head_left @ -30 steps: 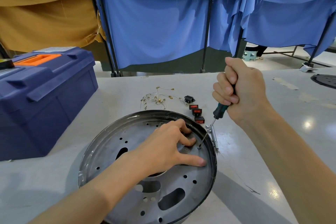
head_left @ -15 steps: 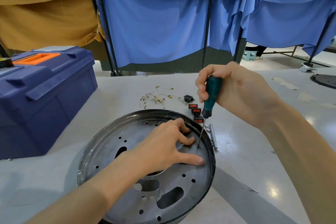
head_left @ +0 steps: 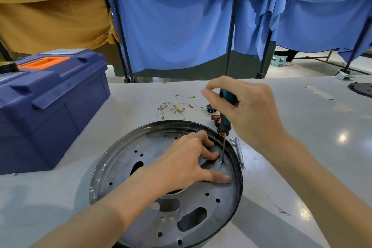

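A round grey metal base plate [head_left: 124,159] with several holes and slots lies bottom-up on the table. My left hand [head_left: 185,165] rests on its right part with fingers spread, thumb stretched toward the rim. My right hand [head_left: 247,110] grips the green and black handle of a screwdriver [head_left: 224,125]. The shaft stands nearly upright and its tip sits in a screw [head_left: 222,162] near the plate's right rim, just right of my left fingers.
A blue toolbox [head_left: 48,106] with an orange handle stands at the left. Loose wires with terminals [head_left: 177,106], red rocker switches [head_left: 216,117] and small metal bits [head_left: 238,151] lie beyond and beside the plate. Another dark plate [head_left: 362,89] sits far right. Blue curtains hang behind.
My right hand has shifted left and turned on the screwdriver handle, bringing the tool from a slant to nearly upright. The left hand and plate stay where they were.
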`<state>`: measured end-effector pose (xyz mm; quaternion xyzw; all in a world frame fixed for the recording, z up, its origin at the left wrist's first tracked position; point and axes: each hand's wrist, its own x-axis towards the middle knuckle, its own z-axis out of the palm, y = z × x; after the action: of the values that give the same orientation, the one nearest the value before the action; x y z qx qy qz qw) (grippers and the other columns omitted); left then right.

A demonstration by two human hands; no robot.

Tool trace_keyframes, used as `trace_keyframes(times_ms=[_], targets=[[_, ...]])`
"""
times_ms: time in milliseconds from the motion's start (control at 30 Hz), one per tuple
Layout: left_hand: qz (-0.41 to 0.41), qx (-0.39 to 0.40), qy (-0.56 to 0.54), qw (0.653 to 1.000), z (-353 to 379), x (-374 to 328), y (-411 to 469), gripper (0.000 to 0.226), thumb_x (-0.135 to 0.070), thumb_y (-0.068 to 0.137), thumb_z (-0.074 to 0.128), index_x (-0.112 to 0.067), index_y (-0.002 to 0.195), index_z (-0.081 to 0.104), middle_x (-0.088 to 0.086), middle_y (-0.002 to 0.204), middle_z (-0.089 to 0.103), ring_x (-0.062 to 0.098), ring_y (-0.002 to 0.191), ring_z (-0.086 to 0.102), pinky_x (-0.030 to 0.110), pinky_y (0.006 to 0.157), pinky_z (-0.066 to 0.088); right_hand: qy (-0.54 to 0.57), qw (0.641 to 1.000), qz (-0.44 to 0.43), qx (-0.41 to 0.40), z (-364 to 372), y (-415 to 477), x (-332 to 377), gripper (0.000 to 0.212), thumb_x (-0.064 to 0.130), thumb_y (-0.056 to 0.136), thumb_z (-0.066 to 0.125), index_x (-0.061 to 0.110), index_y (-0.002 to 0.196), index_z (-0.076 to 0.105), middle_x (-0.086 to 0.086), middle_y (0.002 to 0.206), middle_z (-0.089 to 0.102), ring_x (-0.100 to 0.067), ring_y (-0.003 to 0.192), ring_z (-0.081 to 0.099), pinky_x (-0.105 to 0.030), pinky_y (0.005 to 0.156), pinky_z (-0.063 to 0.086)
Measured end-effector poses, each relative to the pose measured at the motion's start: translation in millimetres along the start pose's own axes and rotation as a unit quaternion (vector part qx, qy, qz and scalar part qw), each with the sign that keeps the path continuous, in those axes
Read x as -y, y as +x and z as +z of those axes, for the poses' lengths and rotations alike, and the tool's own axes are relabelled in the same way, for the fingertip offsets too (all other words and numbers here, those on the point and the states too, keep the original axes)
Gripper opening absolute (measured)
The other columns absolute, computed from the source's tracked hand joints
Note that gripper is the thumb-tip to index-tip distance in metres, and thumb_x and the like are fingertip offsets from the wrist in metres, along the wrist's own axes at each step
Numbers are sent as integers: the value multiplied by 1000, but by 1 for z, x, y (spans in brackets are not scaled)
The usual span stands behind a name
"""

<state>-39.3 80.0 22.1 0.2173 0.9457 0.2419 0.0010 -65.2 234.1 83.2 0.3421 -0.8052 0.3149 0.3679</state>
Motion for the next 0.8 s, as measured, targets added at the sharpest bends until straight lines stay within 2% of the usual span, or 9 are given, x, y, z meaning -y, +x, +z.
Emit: trace_keyframes(times_ms=[100, 167, 267, 333, 400, 500, 600, 733, 800], targets=[[-3, -5, 3, 1000, 0, 0, 0, 62, -66, 68, 71, -27, 117, 70, -18, 116, 46, 2, 108, 44, 25, 93, 39, -13, 989, 81, 122, -10, 3, 1, 40, 43, 95, 47, 18, 125, 57, 2, 112, 63, -17, 94, 62, -38, 85, 52], [-4, -5, 2, 1000, 0, 0, 1, 63, -66, 68, 72, -26, 117, 70, -18, 116, 46, 2, 108, 45, 25, 93, 40, 36, 970, 114, 211, -22, 6, -6, 48, 31, 97, 48, 21, 143, 41, 6, 142, 45, -11, 118, 56, -35, 101, 48], [-1, -4, -7, 1000, -1, -1, 1, 61, -64, 69, 73, -25, 115, 71, -17, 116, 48, 3, 108, 45, 26, 93, 40, 120, 959, 93, 238, -33, 9, -9, 61, 24, 93, 60, 34, 148, 36, 7, 123, 61, -8, 95, 69, -30, 89, 56], [0, -6, -8, 1000, -1, -1, 0, 60, -64, 69, 72, -25, 114, 71, -17, 116, 48, 4, 109, 45, 27, 94, 41, 140, 970, 69, 184, -30, 7, -6, 50, 30, 85, 69, 34, 133, 54, 4, 95, 65, -13, 73, 72, -30, 74, 60], [-2, -4, -6, 1000, -1, -2, 0, 61, -65, 69, 71, -24, 114, 71, -16, 117, 48, 5, 110, 45, 29, 95, 40, 83, 989, 41, 114, -20, 3, -3, 36, 41, 80, 72, 20, 108, 65, 0, 75, 61, -20, 61, 69, -39, 63, 59], [5, 3, 5, 1000, -2, -3, 0, 59, -65, 71, 69, -23, 112, 72, -13, 115, 47, 8, 108, 46, 32, 94, 41, -50, 998, 31, 22, -10, 0, -5, 34, 44, 87, 67, 11, 91, 60, 3, 56, 49, -16, 51, 54, -45, 54, 51], [2, 3, 5, 1000, -2, -3, 0, 59, -65, 71, 70, -23, 112, 72, -14, 116, 47, 8, 109, 46, 32, 94, 41, -79, 993, 64, 61, -12, 0, -6, 40, 54, 90, 51, 17, 104, 59, 15, 61, 44, -11, 57, 50, -38, 62, 50], [-3, -7, -10, 1000, -1, -2, 0, 60, -64, 69, 72, -23, 113, 73, -15, 117, 48, 5, 108, 47, 27, 93, 41, 106, 969, 114, 193, -23, -1, -10, 47, 23, 97, 53, 28, 142, 42, 5, 104, 61, -20, 99, 66, -40, 86, 57], [-1, -10, -8, 1000, 0, -2, 0, 61, -64, 69, 72, -24, 114, 72, -16, 117, 48, 4, 109, 46, 26, 93, 40, 132, 970, 80, 185, -25, -1, -8, 56, 18, 91, 65, 32, 142, 46, 5, 107, 65, -15, 91, 71, -33, 85, 58]])
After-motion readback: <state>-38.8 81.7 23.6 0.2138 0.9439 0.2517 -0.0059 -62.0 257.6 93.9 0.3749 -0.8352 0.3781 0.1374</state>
